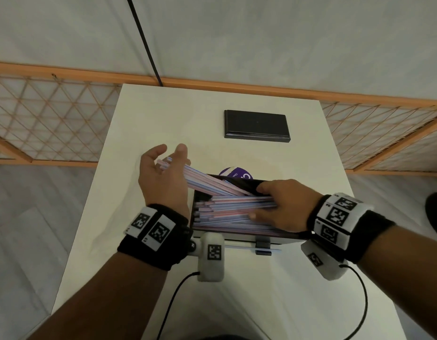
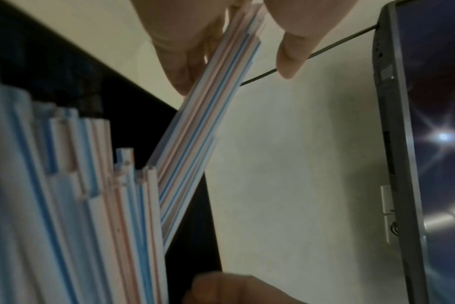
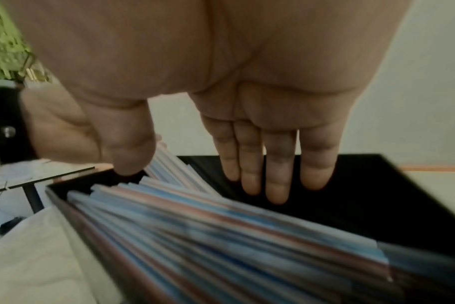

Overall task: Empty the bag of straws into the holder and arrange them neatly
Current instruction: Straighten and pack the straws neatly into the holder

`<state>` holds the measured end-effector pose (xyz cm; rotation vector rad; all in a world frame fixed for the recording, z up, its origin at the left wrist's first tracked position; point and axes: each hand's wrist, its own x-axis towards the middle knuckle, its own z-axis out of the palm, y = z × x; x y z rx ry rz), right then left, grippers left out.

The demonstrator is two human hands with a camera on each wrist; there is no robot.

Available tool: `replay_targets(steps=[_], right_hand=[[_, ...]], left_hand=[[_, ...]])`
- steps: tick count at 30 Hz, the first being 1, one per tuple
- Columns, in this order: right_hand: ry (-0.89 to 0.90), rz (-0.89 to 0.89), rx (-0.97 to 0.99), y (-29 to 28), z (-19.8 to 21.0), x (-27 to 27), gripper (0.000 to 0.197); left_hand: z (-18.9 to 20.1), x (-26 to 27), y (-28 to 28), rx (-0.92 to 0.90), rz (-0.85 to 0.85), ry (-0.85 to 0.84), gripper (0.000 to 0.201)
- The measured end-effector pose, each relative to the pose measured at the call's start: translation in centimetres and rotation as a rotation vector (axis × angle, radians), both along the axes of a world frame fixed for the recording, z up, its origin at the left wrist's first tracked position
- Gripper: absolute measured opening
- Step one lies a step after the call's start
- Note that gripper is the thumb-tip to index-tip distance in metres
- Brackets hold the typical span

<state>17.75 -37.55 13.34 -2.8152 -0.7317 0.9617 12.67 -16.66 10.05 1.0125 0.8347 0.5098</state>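
A black box holder (image 1: 249, 235) stands mid-table with many striped straws (image 1: 227, 212) lying lengthwise in it. A smaller bundle of straws (image 1: 202, 179) slants up out of its far left corner. My left hand (image 1: 169, 160) is beside the holder's left end, fingers fairly straight, and the bundle's raised ends rest between its fingers (image 2: 185, 72) and thumb (image 2: 288, 61). My right hand (image 1: 259, 202) reaches over the holder's right end. Its straight fingers (image 3: 275, 174) point down into the box, and its thumb (image 3: 127, 156) is at the straw ends.
A black flat slab (image 1: 256, 127) lies at the back of the white table (image 1: 298, 168). A purple round label (image 1: 233, 173) shows just behind the holder. A dark cable (image 1: 144, 42) runs up the wall. Wooden lattice panels (image 1: 53, 119) flank the table.
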Motion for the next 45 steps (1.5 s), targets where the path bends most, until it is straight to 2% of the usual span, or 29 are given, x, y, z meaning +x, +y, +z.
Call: replay_targets(steps=[2,3,5,6,10,14,19,21,24,27,29,33,37,40,45], right_hand=[[0.011,0.017,-0.006,0.7,-1.0,-0.2,0.061],[0.018,0.037,-0.011,1.0,-1.6,-0.4,0.07],[0.028,0.079,-0.041,1.8,-2.7,-0.7,0.089],[0.025,0.081,-0.059,2.2,-3.1,-0.8,0.089],[-0.008,0.061,0.012,3.2,-3.5,-1.2,0.066],[-0.047,0.032,0.165,3.4,-3.1,-1.1,0.049],[-0.065,0.033,0.198,1.9,-1.9,-0.9,0.047],[-0.082,0.012,0.182,0.5,-1.6,-0.9,0.048],[-0.078,-0.001,0.073,-1.1,-1.9,-0.8,0.065],[-0.016,-0.014,0.024,-1.3,-3.3,-1.1,0.098],[-0.009,-0.013,-0.026,-0.8,-4.2,-1.4,0.105],[-0.057,-0.009,-0.064,0.8,-4.4,-1.6,0.082],[-0.029,-0.006,0.019,2.2,-4.7,-2.0,0.074],[-0.065,0.006,0.022,3.2,-5.0,-2.4,0.072],[-0.182,0.04,-0.001,3.9,-4.6,-2.5,0.059]], left_hand=[[-0.3,0.3,-0.2,0.052,-0.043,0.022,0.018],[-0.3,0.4,-0.4,0.083,-0.072,0.041,0.012],[-0.4,0.2,-0.8,0.158,-0.127,0.089,0.013],[-0.3,0.1,-1.0,0.198,-0.156,0.106,0.015],[0.0,-0.5,-1.8,0.258,-0.152,0.071,0.019],[0.5,-0.5,-2.5,0.166,-0.117,0.032,0.018],[0.0,-0.6,-1.4,0.306,-0.126,0.095,0.017],[0.0,-0.7,-0.8,0.238,-0.058,0.093,0.023],[0.1,-0.7,-0.5,0.08,-0.039,0.064,0.036],[-0.1,-0.7,-1.0,0.055,-0.106,0.089,0.038],[-0.4,-0.9,-1.5,0.087,-0.145,0.121,0.041],[-1.1,-1.1,-1.8,0.185,-0.164,0.17,0.02],[-1.2,-1.2,-1.8,0.166,-0.143,0.147,0.01],[-1.0,-1.1,-2.0,0.088,-0.118,0.105,0.011],[-0.4,-1.0,-1.9,0.009,-0.088,0.068,0.015]])
